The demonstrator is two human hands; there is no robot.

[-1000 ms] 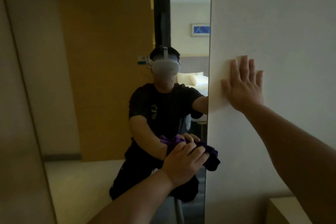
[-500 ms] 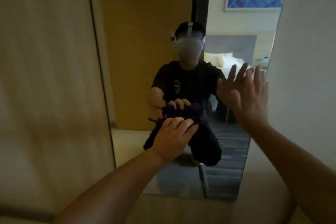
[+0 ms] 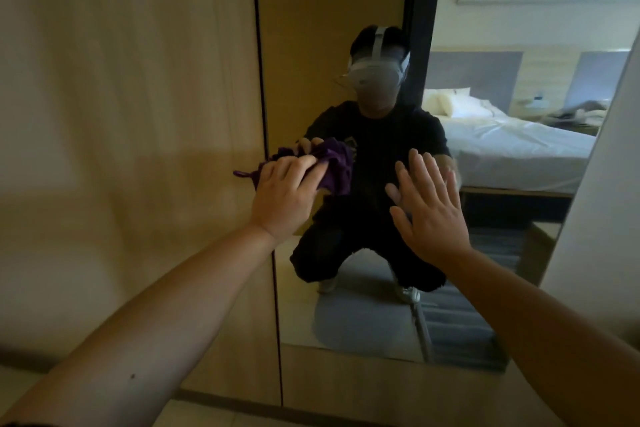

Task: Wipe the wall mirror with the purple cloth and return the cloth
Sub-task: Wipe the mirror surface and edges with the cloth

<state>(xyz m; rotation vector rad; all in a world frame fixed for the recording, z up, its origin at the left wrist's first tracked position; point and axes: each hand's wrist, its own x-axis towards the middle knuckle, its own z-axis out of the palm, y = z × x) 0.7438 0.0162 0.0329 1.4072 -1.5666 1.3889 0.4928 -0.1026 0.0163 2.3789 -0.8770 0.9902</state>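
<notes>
The wall mirror (image 3: 485,253) is a tall panel in front of me, reaching almost to the floor. It reflects a crouching person in dark clothes and a bedroom. My left hand (image 3: 284,194) grips the bunched purple cloth (image 3: 332,166) and presses it on the glass near the mirror's left edge. My right hand (image 3: 429,208) is open with fingers spread, flat against the glass to the right of the cloth. It holds nothing.
A wooden wall panel (image 3: 138,114) runs left of the mirror, with a dark vertical seam (image 3: 263,114) beside the glass. A pale wall (image 3: 602,218) borders the mirror on the right. The floor (image 3: 207,412) shows at the bottom.
My view has swung right and closer to the mirror. The left hand slid the cloth left and up across the glass. The right hand moved from the pale wall onto the mirror.
</notes>
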